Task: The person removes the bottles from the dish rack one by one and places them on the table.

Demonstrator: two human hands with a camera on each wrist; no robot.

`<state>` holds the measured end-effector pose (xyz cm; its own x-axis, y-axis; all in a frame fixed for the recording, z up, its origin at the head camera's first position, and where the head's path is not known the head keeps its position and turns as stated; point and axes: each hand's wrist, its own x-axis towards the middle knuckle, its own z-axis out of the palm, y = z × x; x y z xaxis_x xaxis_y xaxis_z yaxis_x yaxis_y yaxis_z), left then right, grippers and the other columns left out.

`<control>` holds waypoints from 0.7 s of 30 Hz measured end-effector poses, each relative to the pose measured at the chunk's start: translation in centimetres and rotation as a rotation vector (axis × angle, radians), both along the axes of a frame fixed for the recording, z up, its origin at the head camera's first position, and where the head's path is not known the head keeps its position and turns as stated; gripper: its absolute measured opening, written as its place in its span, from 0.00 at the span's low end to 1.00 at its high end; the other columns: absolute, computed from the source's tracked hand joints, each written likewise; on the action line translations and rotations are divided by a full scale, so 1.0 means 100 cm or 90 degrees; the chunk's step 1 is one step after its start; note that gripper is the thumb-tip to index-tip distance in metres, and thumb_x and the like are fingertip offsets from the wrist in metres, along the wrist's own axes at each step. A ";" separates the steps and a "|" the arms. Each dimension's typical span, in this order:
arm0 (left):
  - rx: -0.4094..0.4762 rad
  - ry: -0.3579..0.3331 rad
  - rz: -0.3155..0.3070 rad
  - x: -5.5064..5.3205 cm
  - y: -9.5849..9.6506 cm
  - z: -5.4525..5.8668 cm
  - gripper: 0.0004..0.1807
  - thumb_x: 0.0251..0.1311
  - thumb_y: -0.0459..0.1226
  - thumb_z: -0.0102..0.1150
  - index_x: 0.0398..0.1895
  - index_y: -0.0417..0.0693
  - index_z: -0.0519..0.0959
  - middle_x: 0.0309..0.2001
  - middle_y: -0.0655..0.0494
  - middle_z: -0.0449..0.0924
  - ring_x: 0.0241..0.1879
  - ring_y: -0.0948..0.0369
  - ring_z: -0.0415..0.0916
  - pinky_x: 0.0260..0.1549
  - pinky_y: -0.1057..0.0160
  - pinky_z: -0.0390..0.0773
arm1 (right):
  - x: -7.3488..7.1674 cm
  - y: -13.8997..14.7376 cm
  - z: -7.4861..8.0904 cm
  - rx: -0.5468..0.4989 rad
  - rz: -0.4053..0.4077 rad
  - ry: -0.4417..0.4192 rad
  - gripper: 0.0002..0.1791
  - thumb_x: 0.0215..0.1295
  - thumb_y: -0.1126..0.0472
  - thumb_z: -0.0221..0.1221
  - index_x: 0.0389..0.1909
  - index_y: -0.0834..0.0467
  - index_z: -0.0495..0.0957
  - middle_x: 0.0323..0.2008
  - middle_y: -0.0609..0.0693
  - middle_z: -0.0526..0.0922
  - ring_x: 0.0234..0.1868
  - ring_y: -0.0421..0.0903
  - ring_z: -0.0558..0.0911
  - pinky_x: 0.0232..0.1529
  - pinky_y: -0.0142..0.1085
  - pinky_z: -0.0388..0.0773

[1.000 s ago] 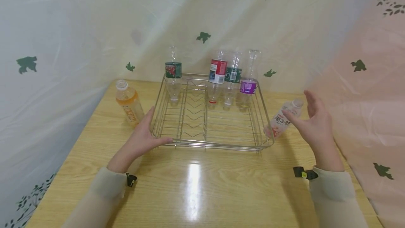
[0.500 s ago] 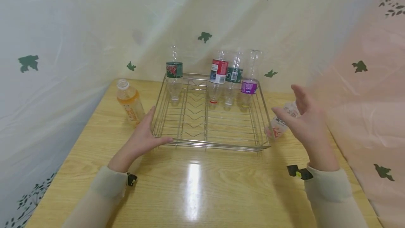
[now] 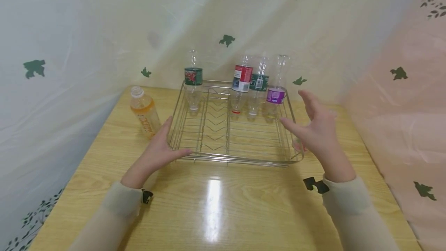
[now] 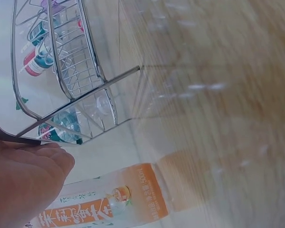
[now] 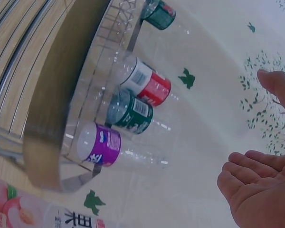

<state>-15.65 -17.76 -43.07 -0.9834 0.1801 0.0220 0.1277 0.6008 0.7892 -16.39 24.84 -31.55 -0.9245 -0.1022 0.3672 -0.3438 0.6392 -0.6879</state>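
Observation:
My left hand [image 3: 153, 158] lies at the near left corner of the wire dish rack [image 3: 244, 161], thumb along the front rail and fingers along the left side. Spread and holding nothing, my right hand [image 3: 318, 134] hovers near the rack's right side. It hides most of a peach drink bottle [image 5: 23, 209] beside the rack. Several clear plastic bottles stand narrow ends down at the rack's back: a green-labelled one [image 3: 193, 76] at left, then a red-and-white-labelled one [image 3: 242, 77], another green-labelled one [image 3: 259, 82] and a purple-labelled one [image 3: 275, 96].
A bottle with an orange label [image 3: 144, 115] stands on the wooden table [image 3: 244, 212] just left of the rack, close to my left fingers. A pale leaf-printed sheet [image 3: 167, 22] hangs behind the table and along its sides.
My right hand has moved left, from beyond the peach bottle to the rack's right side, and now covers most of that bottle. My left hand stays at the rack's corner.

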 end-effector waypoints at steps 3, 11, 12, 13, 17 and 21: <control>-0.001 0.001 0.003 0.001 0.001 0.000 0.76 0.42 0.66 0.76 0.83 0.50 0.36 0.81 0.44 0.39 0.76 0.41 0.44 0.70 0.35 0.52 | -0.001 -0.007 0.000 0.005 0.006 -0.028 0.52 0.58 0.48 0.75 0.79 0.47 0.58 0.76 0.43 0.61 0.75 0.47 0.59 0.72 0.50 0.59; 0.009 -0.001 0.005 0.000 0.001 -0.001 0.76 0.42 0.66 0.76 0.83 0.49 0.37 0.81 0.44 0.40 0.76 0.41 0.45 0.69 0.34 0.52 | -0.008 -0.025 0.005 0.046 0.021 -0.035 0.54 0.58 0.40 0.72 0.81 0.46 0.54 0.77 0.41 0.57 0.75 0.48 0.57 0.72 0.54 0.58; 0.010 0.000 0.005 0.000 0.001 -0.001 0.76 0.42 0.67 0.76 0.83 0.49 0.37 0.81 0.44 0.40 0.76 0.41 0.45 0.69 0.34 0.52 | -0.009 -0.026 0.006 0.053 0.020 -0.031 0.54 0.58 0.39 0.72 0.81 0.46 0.54 0.77 0.41 0.57 0.75 0.49 0.58 0.72 0.55 0.58; 0.012 -0.001 0.005 0.000 0.001 -0.001 0.76 0.41 0.68 0.75 0.83 0.49 0.37 0.81 0.44 0.40 0.76 0.41 0.45 0.70 0.35 0.52 | -0.010 -0.028 0.007 0.058 0.020 -0.028 0.54 0.58 0.39 0.72 0.81 0.46 0.54 0.77 0.42 0.57 0.75 0.49 0.58 0.72 0.55 0.58; 0.013 -0.002 0.003 0.000 0.001 -0.001 0.76 0.41 0.68 0.75 0.83 0.50 0.37 0.81 0.45 0.40 0.77 0.42 0.44 0.70 0.35 0.52 | -0.011 -0.033 0.010 0.065 0.025 -0.025 0.54 0.59 0.39 0.71 0.81 0.49 0.54 0.77 0.45 0.57 0.75 0.49 0.58 0.72 0.54 0.58; 0.013 0.001 0.001 0.000 0.001 0.000 0.76 0.41 0.68 0.75 0.83 0.50 0.37 0.81 0.45 0.40 0.76 0.42 0.45 0.70 0.35 0.52 | -0.012 -0.038 0.011 0.071 0.034 -0.021 0.53 0.60 0.41 0.72 0.80 0.49 0.55 0.77 0.47 0.58 0.75 0.51 0.59 0.71 0.56 0.60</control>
<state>-15.64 -17.61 -43.08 -0.9836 0.1780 0.0276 0.1283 0.5847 0.8010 -17.62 21.00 -30.42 -0.9281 -0.1898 0.3203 -0.3577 0.6935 -0.6254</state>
